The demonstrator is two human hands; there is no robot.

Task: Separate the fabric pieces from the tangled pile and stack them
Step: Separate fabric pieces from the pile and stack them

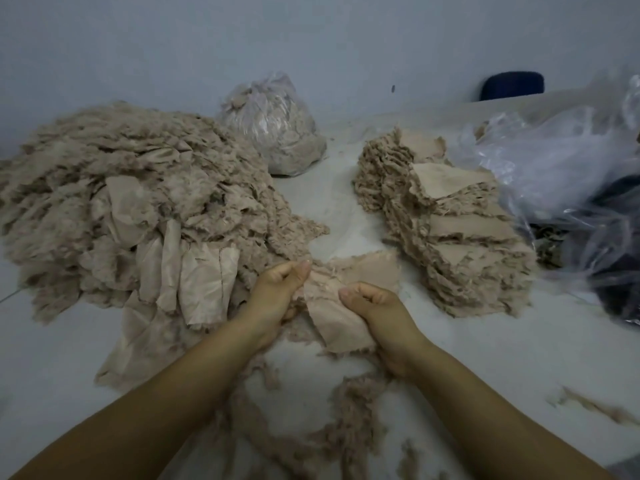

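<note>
Pale table (pixel 485 358) under everything. Tangled pile (pixel 114 202) at 9 o'clock: biggest mass, beige, frayed, fluffy edges, smoother flat scraps hanging off its near side. Stack (pixel 446 223) at 3 o'clock: same beige pieces laid flat in leaning layers, ragged edges. Clear plastic bags (pixel 561 161) at 2 o'clock; tied bag (pixel 277 129) of scraps at 12. Fabric piece (pixel 343 299) at centre (beige, frayed), stretched between both hands. Left hand (pixel 277 292) curled, pinching its left edge; right hand (pixel 381 306) curled, gripping its right edge. Loose lint (pixel 349 410) at 6 o'clock.
</note>
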